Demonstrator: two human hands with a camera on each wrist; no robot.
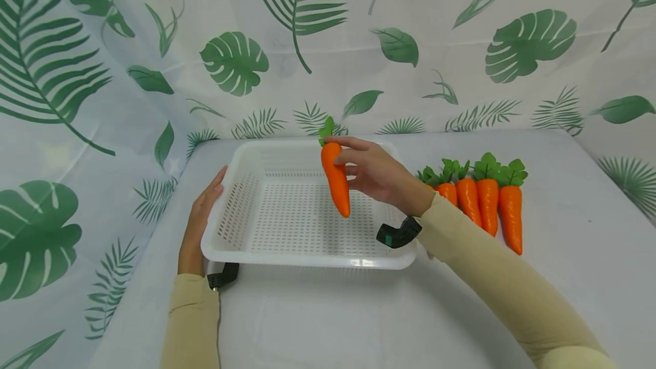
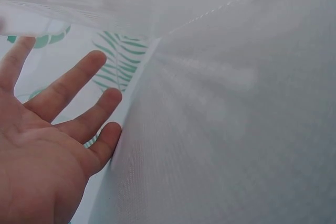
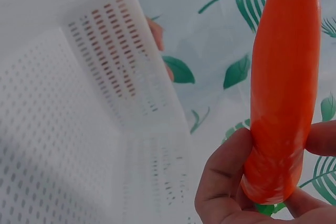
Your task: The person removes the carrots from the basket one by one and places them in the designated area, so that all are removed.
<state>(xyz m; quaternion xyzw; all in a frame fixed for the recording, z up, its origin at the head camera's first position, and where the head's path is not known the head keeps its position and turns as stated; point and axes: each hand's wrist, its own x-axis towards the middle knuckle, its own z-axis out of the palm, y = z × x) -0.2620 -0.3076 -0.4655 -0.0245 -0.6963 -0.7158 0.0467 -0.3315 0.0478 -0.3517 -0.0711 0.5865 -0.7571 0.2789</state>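
Observation:
In the head view my right hand [image 1: 376, 172] holds an orange carrot [image 1: 335, 178] with green leaves above the white plastic basket [image 1: 307, 258]. The carrot's tip points down, and thumb and fingers pinch its thick end, as the right wrist view also shows for the carrot [image 3: 283, 87]. My left hand [image 1: 202, 215] is at the basket's left side with its fingers straight. The left wrist view shows that hand [image 2: 58, 129] with spread fingers beside the basket's outer wall. No carrot shows inside the basket.
Several carrots [image 1: 488, 204] lie in a row on the white-covered table [image 1: 558, 232], right of the basket and partly behind my right forearm. A leaf-patterned cloth [image 1: 328, 44] hangs behind and to the left. Dark wrist cameras [image 1: 398, 233] sit on both wrists.

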